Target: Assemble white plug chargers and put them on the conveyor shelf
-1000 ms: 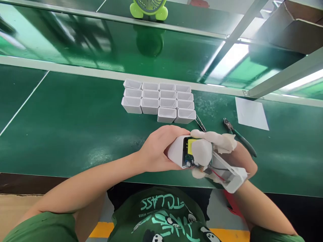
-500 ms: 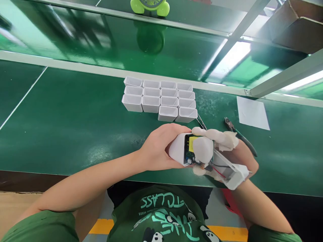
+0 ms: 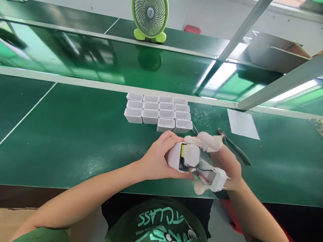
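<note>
White housing (image 3: 174, 155) with the circuit board (image 3: 182, 160) is mid-assembly, held in the air just above the near edge of the worktop (image 3: 63, 134), in front of the person's chest.

Worktop: green, glossy, with a raised shelf behind carrying a green desk fan (image 3: 150, 18) and a cardboard box (image 3: 275, 50) off to the right.

Block of empty white shells (image 3: 158, 112) sits well beyond the hands, packed touching in rows, openings up. Front row is short on the left, so the block is not a full rectangle. I see nothing inside any of them, so as far as I can judge that whole batch is yet to be filled. No finished units visible anywhere.

White paper sheet (image 3: 242, 124) lies flat to the right, apart from everything. Cutters with green handles (image 3: 234, 146) lie just beyond the right hand, untouched. Thin metal tool, probably tweezers (image 3: 194, 130), pokes out beside the shells.

Left hand (image 3: 157, 159) is bare and wrapped around the closed end of the housing, gripping it firmly. Right hand (image 3: 222, 158), with white cots on its fingertips, has the thumb pressed on the board and the other fingers clamped around the second white piece (image 3: 217, 178) at the open end.

Board is partly in: yellow part (image 3: 182, 151) and dark board edge are exposed at the mouth. Red and black wires (image 3: 207, 173) run from the board to the second piece, not tucked in.

Judgement: board seating in progress, closing of the two halves not done.
</note>
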{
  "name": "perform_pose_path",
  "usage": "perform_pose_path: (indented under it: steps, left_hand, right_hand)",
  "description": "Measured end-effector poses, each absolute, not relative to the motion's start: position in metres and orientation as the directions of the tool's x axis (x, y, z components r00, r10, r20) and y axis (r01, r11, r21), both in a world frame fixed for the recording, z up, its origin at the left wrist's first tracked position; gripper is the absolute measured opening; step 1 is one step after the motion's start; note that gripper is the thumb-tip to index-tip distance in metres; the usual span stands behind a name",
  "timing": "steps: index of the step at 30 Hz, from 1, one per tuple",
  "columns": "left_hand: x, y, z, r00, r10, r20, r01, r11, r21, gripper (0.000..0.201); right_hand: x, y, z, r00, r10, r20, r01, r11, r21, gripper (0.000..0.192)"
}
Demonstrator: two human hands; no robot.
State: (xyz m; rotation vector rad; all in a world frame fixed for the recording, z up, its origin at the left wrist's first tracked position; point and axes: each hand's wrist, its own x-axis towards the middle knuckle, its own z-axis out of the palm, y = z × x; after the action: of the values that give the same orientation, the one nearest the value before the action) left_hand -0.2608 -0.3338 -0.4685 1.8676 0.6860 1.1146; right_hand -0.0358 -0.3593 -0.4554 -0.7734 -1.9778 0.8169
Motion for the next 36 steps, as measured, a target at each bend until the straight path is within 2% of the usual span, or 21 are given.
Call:
perform_pose_path:
  steps: [3,6,9,11,13,16,20,22,24,26,31,34,36]
  left_hand:
    - [-0.261,-0.333,-0.474,0.544,0.796,0.265,-0.12,-0.239,0.964,0.081]
    - [-0.26,-0.335,-0.484,0.675,0.709,0.206,-0.32,0.029,0.947,0.102]
    - [-0.258,-0.337,-0.491,0.785,0.582,0.213,-0.375,0.172,0.911,0.115]
    - [-0.259,-0.337,-0.49,0.828,0.524,0.202,-0.34,0.181,0.923,0.118]
    - [-0.261,-0.337,-0.487,0.813,0.53,0.242,-0.316,0.053,0.947,0.122]
    - [-0.265,-0.337,-0.48,0.735,0.574,0.361,-0.237,-0.282,0.93,0.13]
    - [-0.266,-0.341,-0.477,0.623,0.547,0.559,-0.111,-0.646,0.756,0.132]
    - [-0.265,-0.344,-0.479,0.592,0.509,0.625,-0.022,-0.765,0.644,0.112]
    - [-0.264,-0.346,-0.481,0.577,0.485,0.657,0.075,-0.833,0.548,0.081]
    - [-0.265,-0.346,-0.483,0.538,0.461,0.706,0.164,-0.878,0.449,0.06]
    - [-0.267,-0.341,-0.487,0.457,0.292,0.84,0.245,-0.949,0.197,0.056]
    - [-0.264,-0.34,-0.487,0.513,0.204,0.834,0.234,-0.968,0.092,0.043]
    - [-0.262,-0.341,-0.486,0.542,0.207,0.815,0.262,-0.963,0.07,0.039]
  right_hand:
    - [-0.032,-0.354,-0.454,-0.517,0.771,0.373,0.193,0.529,-0.826,0.088]
    - [-0.033,-0.353,-0.448,-0.588,0.737,0.334,0.167,0.514,-0.841,0.084]
    - [-0.037,-0.362,-0.437,-0.602,0.748,0.278,0.255,0.511,-0.821,0.079]
    - [-0.038,-0.375,-0.43,-0.567,0.786,0.246,0.346,0.498,-0.795,0.078]
    - [-0.039,-0.391,-0.431,-0.487,0.831,0.268,0.423,0.493,-0.76,0.074]
    - [-0.043,-0.413,-0.449,-0.312,0.895,0.32,0.546,0.444,-0.71,0.065]
    - [-0.055,-0.425,-0.486,-0.107,0.942,0.317,0.641,0.309,-0.703,0.055]
    - [-0.061,-0.427,-0.497,-0.05,0.949,0.312,0.65,0.268,-0.711,0.053]
    - [-0.066,-0.427,-0.5,-0.013,0.94,0.342,0.652,0.267,-0.709,0.052]
    - [-0.068,-0.428,-0.5,0.031,0.929,0.37,0.648,0.263,-0.715,0.052]
    - [-0.072,-0.428,-0.503,0.156,0.901,0.404,0.658,0.21,-0.723,0.049]
    - [-0.076,-0.428,-0.507,0.198,0.886,0.419,0.667,0.192,-0.72,0.047]
    - [-0.078,-0.427,-0.509,0.223,0.875,0.43,0.668,0.184,-0.721,0.045]
